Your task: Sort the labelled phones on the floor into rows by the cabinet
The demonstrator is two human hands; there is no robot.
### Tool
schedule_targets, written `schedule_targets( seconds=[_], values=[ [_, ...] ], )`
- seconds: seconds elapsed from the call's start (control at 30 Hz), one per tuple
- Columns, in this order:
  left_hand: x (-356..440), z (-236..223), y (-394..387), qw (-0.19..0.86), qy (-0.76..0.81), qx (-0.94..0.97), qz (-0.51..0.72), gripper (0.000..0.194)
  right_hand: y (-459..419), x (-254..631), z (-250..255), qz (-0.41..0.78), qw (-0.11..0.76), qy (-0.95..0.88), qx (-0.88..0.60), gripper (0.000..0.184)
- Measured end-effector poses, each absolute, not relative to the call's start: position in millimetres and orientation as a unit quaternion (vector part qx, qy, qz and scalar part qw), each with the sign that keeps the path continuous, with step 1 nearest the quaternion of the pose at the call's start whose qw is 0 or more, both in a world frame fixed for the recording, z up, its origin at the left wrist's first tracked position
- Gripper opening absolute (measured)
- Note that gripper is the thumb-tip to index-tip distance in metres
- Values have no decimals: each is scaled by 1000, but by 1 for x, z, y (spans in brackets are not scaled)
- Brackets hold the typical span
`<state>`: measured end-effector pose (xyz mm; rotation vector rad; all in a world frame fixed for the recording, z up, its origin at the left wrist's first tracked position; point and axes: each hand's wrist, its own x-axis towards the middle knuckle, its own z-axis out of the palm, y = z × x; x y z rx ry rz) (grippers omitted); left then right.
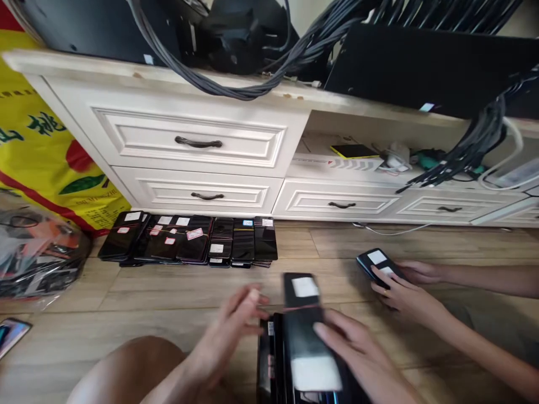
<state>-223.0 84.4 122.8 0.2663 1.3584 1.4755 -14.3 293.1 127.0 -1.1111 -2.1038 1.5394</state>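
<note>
Black banded phone stack [301, 331] sits grasped in right hand [357, 342], left hand [225, 325] free alongside; likely mid-handling, next move needs steady grip.

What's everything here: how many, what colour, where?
Cabinet: one, white, back
Panels: at least two, black, cabinet top
Cables: many, dark, cabinet top
Shelf items: several, mixed, cabinet
Bags: two, yellow and clear, left
Loose phone: one, pale, lower left
Phone stacks: several, black, before cabinet
Coworker's bundle: one, dark, right
Coworker's hands: two, bare, on it
Pile: one, black, bottom
Held bundle: one, black, above pile
Left hand: one, bare, beside bundle
Right hand: one, bare, holding it
Knee: one, bare, bottom
</note>
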Motion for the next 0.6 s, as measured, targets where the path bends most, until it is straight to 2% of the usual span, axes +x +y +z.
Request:
schedule_targets(
  seconds=[0.07, 0.13, 0.17, 0.23, 0.3, 0.4, 0.5, 0.6],
  values=[
    [-208, 105, 121, 602, 516, 30, 609, 68, 271, -49, 113, 606, 17, -725, -326, 39],
    [-209, 86, 136, 583, 520, -18, 625, 68, 283, -80, 100, 616, -52, -730, -291, 45],
    [-214, 77, 137, 557, 535, -27, 635, 66, 299, -94, 94, 599, -37, -743, -297, 48],
    [-226, 61, 135, 516, 572, -35, 637, 60, 338, -118, 83, 560, 73, -751, -343, 44],
    [-233, 48, 133, 494, 611, -43, 616, 55, 369, -141, 69, 549, 133, -729, -386, 48],
    [-231, 35, 141, 504, 621, -30, 600, 50, 380, -174, 44, 577, 127, -710, -383, 54],
    [-225, 32, 148, 523, 616, -20, 589, 51, 368, -196, 24, 596, 124, -704, -366, 46],
    [-225, 33, 148, 526, 628, -17, 573, 53, 359, -198, 17, 570, 159, -683, -428, 41]
  ],
)
